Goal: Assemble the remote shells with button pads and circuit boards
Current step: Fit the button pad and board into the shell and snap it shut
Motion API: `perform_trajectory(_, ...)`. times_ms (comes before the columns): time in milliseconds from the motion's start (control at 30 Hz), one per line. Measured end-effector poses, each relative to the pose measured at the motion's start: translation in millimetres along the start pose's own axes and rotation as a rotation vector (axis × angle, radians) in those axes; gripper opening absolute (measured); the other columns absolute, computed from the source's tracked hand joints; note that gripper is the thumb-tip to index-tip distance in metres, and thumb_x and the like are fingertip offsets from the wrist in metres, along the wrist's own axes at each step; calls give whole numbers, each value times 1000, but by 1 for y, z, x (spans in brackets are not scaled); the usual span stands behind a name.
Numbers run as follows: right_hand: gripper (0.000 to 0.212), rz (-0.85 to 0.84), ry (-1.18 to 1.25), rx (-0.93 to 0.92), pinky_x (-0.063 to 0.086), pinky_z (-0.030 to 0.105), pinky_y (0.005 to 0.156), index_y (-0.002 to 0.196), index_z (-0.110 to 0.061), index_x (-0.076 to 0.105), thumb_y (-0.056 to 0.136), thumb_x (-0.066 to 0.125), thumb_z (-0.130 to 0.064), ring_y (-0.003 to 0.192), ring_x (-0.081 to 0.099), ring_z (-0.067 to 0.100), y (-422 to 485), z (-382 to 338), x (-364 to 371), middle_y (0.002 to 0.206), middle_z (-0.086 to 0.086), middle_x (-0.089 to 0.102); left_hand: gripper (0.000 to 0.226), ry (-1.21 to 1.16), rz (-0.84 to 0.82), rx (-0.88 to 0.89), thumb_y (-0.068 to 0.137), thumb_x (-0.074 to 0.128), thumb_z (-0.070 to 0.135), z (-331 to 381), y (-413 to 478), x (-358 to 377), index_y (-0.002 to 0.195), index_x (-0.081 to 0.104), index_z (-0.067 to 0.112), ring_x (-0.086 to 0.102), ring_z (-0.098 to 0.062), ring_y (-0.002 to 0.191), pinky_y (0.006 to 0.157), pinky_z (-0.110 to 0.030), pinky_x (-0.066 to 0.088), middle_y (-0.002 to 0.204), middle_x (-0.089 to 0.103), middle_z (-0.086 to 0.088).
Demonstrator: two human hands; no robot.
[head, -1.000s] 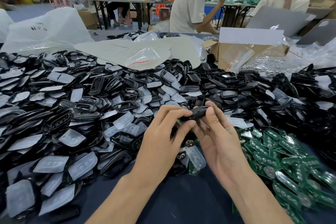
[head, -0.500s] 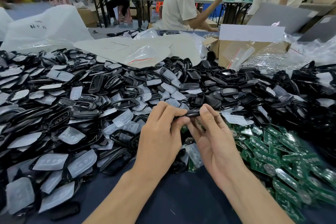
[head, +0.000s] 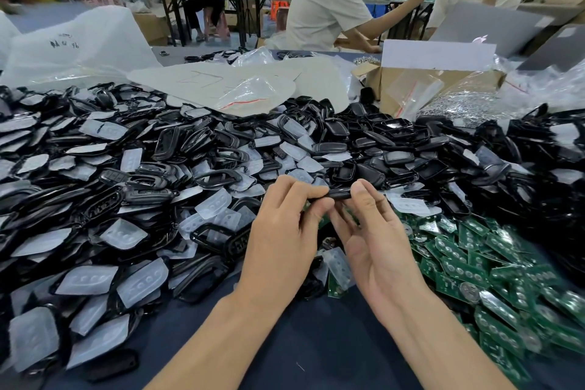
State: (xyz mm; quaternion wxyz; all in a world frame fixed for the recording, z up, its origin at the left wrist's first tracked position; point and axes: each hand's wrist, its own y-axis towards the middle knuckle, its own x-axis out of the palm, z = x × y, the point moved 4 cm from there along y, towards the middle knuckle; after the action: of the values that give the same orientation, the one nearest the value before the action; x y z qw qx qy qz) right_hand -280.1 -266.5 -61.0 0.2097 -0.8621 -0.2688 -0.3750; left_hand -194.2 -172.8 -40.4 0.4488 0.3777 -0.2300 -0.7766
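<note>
- Black remote shell (head: 340, 193) is held edge-on between both hands, up over the desk (head: 316, 342): left hand (head: 281, 231) has its fingers curled on one end, right hand (head: 376, 241) pinches the other.
- I'd squeeze evenly along the seam so nothing inside shifts. Can't see inside from here.

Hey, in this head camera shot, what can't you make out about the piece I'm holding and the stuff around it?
Head view: the remote shell shows edge-on, its ends covered by the left hand and right hand; whether a pad or board sits inside is hidden.
Head view: writing on the white bag is too small and blurred to read.
Head view: the circuit boards pile is cut off by the right edge.
</note>
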Motion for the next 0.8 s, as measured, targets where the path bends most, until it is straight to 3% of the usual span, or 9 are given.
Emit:
perform_trajectory(167,41,3,25,6,60,25,70,114,-10,67,75,76,-19,82,75,17,2,-3,-1,95,10,75,22,-32,-84,-8,95,70,20,-1,1,1,116,65,21,55,-2,94,86,-12,43,110,56,14)
perform_trajectory(333,50,-22,45,64,61,26,77,128,-2,61,83,73,-21,95,75,19,2,-2,0,108,16,73,16,-108,-58,-40,94,70,17,-1,3,-4,106,65,25,60,1,93,82,-8,42,102,60,18)
perform_trajectory(500,26,-76,69,159,61,30,83,107,-4,68,87,73,-20,103,74,26,-1,1,1,109,19,73,6,-49,2,5,95,64,15,1,4,-7,95,68,9,59,-1,86,76,-7,41,93,63,8)
perform_trajectory(633,19,-85,60,175,61,30,83,96,-4,76,89,74,-21,102,74,26,-2,1,0,107,18,74,6,-32,-14,-26,92,69,4,2,3,-7,95,69,9,58,1,82,73,-5,40,90,63,9)
perform_trajectory(700,14,-62,56,159,61,28,81,87,-8,81,87,74,-21,101,74,24,0,-1,1,105,17,75,10,-121,-55,-121,91,72,12,2,3,-6,96,70,20,61,-1,85,74,-6,42,90,65,14)
perform_trajectory(800,26,-38,6,68,61,26,77,103,-13,78,79,74,-22,96,75,21,3,-9,1,104,14,76,5,-382,-175,-367,95,69,30,-1,2,1,92,70,35,65,-5,80,71,-12,48,89,71,16)
